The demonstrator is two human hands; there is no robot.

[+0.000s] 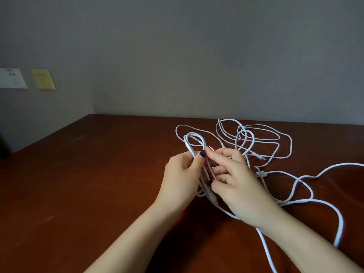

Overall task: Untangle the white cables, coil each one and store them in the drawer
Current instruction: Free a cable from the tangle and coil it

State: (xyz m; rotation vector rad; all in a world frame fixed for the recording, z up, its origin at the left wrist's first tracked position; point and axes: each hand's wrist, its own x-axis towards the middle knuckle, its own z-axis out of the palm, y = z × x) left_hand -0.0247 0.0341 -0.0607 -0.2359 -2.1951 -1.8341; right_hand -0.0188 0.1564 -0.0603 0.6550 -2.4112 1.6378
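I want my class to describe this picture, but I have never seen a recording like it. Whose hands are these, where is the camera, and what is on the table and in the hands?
There is no machine here. A person works with bare hands, and one camera worn on the head looks forward and down, so you see roughly what they see. The left hand grips a folded cable just below its loop. The right hand curls its fingers on the same cable lower down. Farther back and to the right, more white cables lie tangled on the brown table. A white wall plate and a yellow wall plate are on the wall at the left. No drawer is in view.
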